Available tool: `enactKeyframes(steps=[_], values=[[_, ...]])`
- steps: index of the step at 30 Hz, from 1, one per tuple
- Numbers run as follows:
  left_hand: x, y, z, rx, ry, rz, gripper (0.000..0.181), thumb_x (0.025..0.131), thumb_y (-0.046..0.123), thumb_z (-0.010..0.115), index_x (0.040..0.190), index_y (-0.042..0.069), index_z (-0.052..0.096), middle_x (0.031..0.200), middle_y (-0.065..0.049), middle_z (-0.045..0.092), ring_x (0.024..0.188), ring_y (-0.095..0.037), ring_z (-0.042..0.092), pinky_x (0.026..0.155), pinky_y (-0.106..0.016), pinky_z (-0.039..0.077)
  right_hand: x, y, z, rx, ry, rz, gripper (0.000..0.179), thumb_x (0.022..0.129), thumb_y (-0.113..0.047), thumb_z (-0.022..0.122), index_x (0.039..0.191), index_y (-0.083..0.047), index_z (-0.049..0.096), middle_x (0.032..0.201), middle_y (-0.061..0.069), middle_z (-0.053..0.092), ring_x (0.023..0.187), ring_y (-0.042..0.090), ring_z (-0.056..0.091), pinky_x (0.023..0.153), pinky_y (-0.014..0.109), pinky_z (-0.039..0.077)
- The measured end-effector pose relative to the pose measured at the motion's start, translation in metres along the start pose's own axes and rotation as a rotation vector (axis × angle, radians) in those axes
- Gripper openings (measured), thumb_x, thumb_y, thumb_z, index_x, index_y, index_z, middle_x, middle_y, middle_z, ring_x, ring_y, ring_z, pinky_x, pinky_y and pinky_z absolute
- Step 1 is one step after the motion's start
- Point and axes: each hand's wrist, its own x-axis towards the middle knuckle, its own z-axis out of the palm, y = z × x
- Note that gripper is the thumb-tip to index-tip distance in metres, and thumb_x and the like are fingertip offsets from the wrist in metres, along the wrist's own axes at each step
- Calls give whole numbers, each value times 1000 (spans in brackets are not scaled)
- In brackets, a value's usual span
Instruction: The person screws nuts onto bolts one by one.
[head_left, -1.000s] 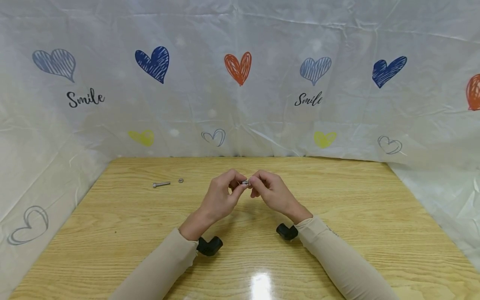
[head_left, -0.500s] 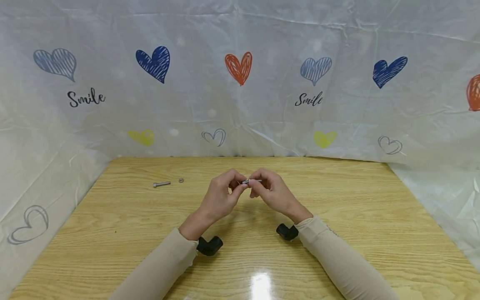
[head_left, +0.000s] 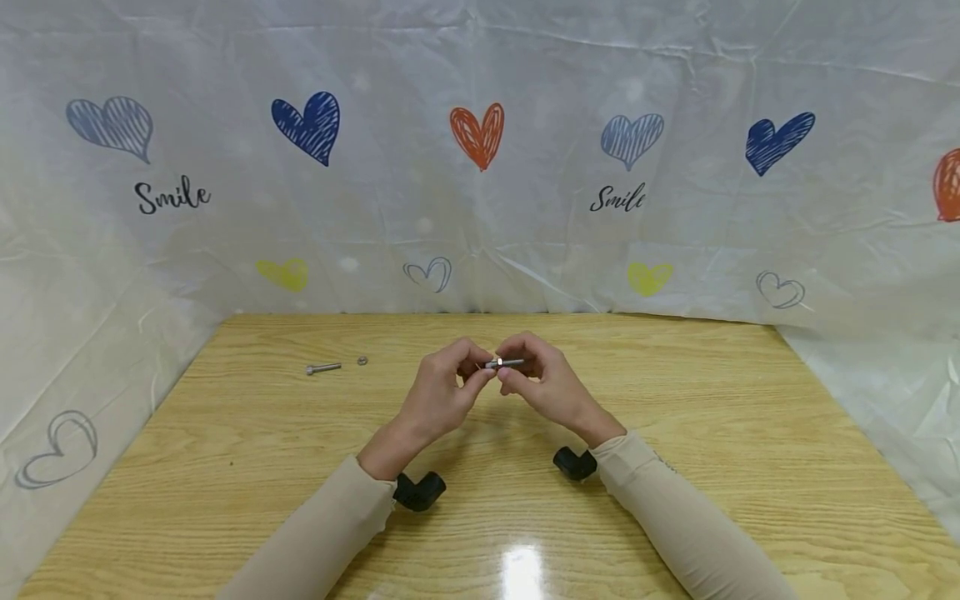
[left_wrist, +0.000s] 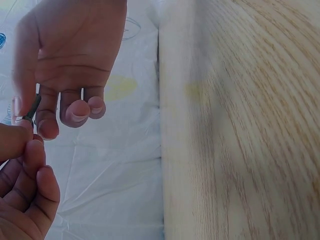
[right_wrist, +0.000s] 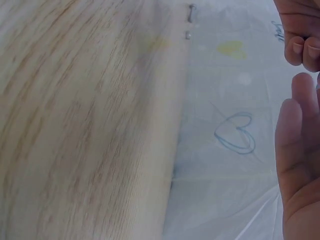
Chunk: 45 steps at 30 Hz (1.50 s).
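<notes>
Above the middle of the table, both hands meet around a small metal bolt (head_left: 514, 362) with a hex nut (head_left: 499, 362) on it. My left hand (head_left: 442, 387) pinches one end of the bolt between thumb and fingertips, hiding that end. From the other side, the thumb and index finger of my right hand (head_left: 551, 387) curl round at the nut, the shaft pointing toward its palm. The left wrist view shows the dark bolt (left_wrist: 34, 106) between the two hands. In the right wrist view the fingers hide it.
A second bolt (head_left: 324, 367) lies on the wooden table (head_left: 300, 467) at the left, a loose nut (head_left: 362, 361) beside it. Behind the table hangs a white sheet (head_left: 540, 242) printed with hearts. A black wrist mount (head_left: 420, 492) sits at the left cuff, another (head_left: 575, 463) at the right.
My right thumb and index finger have spread slightly apart, bringing the nut and the bolt's shaft into sight. The left hand has kept its place.
</notes>
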Motion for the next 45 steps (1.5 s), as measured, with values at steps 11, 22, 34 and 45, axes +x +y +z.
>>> enactKeyframes(steps=[11,22,34,45], values=[[1,2,1,10,-30,5,9,87,1,68,94,5,63,77,0,63,60,-8,53,53,-24,46,1,0,0,-80,11,13,23,103,-11,44,94,2,61,85,22,60,76,36,63,73,44,53],[0,2,-1,-1,-22,-15,9,88,1,67,94,6,63,77,2,61,60,-8,51,52,-29,46,0,-2,-2,-1,7,0,22,94,1,57,114,8,53,104,15,60,78,33,63,74,39,54],[0,0,0,1,-16,2,8,88,2,67,94,7,63,76,-1,63,61,-8,52,54,-25,45,0,-4,-2,-119,14,5,21,101,-10,49,83,-7,60,64,5,46,48,13,37,48,27,34],[1,-1,-1,-5,-11,1,9,88,0,67,94,6,62,76,-2,62,59,-7,52,53,-26,46,-1,-3,-6,-78,42,38,12,97,-9,55,104,-1,62,86,13,60,61,25,50,56,27,43]])
